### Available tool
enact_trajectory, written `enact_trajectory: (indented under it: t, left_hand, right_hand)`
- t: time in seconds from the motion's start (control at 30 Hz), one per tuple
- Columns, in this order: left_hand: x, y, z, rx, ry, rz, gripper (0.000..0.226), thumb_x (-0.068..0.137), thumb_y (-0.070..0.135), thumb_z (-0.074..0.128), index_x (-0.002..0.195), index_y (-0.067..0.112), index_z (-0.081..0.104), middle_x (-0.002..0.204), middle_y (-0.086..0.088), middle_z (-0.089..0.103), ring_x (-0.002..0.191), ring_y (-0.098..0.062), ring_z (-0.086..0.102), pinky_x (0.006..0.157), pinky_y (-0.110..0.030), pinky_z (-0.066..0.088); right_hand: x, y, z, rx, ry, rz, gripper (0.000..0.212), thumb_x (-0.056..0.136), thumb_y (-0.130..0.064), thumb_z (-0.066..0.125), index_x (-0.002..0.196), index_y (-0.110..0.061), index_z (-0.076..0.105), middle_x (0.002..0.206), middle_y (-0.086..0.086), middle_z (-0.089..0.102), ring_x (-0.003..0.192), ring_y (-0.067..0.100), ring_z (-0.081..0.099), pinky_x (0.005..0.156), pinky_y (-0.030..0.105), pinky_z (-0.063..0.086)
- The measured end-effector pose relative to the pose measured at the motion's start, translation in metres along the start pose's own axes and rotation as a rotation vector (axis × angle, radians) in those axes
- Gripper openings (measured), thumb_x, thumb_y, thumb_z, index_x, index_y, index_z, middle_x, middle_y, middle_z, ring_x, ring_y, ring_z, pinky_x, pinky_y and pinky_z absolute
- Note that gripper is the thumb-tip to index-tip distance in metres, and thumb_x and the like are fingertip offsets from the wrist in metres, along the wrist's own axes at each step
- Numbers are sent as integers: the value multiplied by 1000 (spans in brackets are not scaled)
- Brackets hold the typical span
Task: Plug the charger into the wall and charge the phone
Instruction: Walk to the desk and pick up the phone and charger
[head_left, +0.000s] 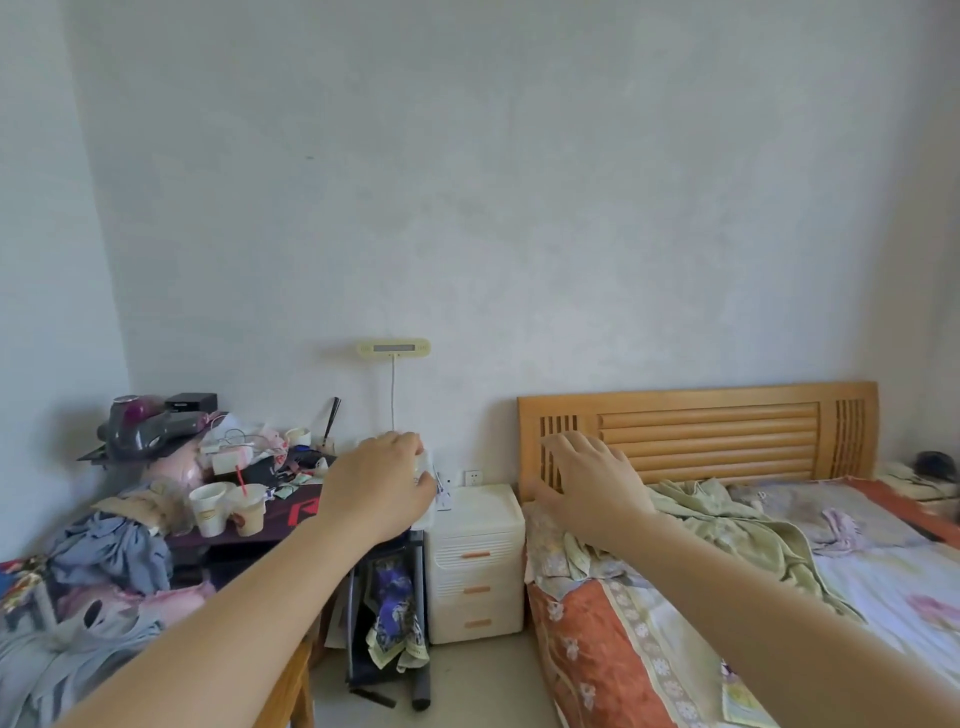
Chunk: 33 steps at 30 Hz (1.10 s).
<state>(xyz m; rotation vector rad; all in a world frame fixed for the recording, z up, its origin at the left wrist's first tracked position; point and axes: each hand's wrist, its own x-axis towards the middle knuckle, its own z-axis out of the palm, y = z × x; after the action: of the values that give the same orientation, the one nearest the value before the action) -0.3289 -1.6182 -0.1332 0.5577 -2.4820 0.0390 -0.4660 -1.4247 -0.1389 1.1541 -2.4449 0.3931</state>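
Observation:
My left hand (382, 480) is stretched out toward the wall, its fingers closed around a white object (425, 464), likely the charger or phone; most of it is hidden by the hand. A white wall socket (472, 476) sits low on the wall just right of that hand, above the drawer unit. My right hand (589, 480) hovers with fingers spread, holding nothing, in front of the left end of the wooden headboard (696, 431). A thin white cable (392, 395) hangs down the wall from a cream wall lamp (393, 347) to the left hand.
A cream plastic drawer unit (475, 561) stands between a cluttered dark desk (291, 512) with paper cups (209, 506) and the bed (779, 571) with a rumpled green blanket. Clothes pile up at the left. Bare floor shows below the drawers.

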Motion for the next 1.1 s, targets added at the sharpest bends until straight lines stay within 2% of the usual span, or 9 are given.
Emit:
enact_trajectory:
  t: [0.3,0.53,0.67,0.77,1.1]
  left_hand:
    - [142,-40,92,32,-13,-10,33,86,37,45,112,21,56,115,3,63,99,-20,58,68,-31,39]
    - [242,-56,162,46,-30,-35,38,87,38,45,119,19,53,120,3,61,105,-21,56,78,-34,45]
    - [282,-75,206,55,-57,-59,33,86,36,45,113,20,56,115,4,63,102,-21,56,72,-32,40]
    - [309,-94,241,63,-79,-85,34,86,36,46,115,21,56,116,3,62,104,-22,57,70,-31,36]
    - [418,-198,348,84,-129,-159,38,86,38,47,117,19,56,119,1,62,105,-23,58,78,-35,47]
  right_hand:
    - [142,46,84,24,-3,-6,56,92,-49,41,138,-17,39,142,3,48,130,24,42,107,40,30]
    - [256,85,142,62,6,-27,58,92,-49,41,140,-16,36,142,3,47,130,25,42,105,38,33]
    - [304,101,184,71,-24,-51,61,92,-49,41,143,-17,31,144,3,45,131,25,40,106,39,32]
    - [340,108,217,89,-58,-51,60,92,-48,42,142,-17,32,144,3,45,131,24,40,105,39,32]
    - [481,113,335,94,-131,-92,58,93,-47,41,142,-18,32,148,1,41,132,22,40,109,37,29]
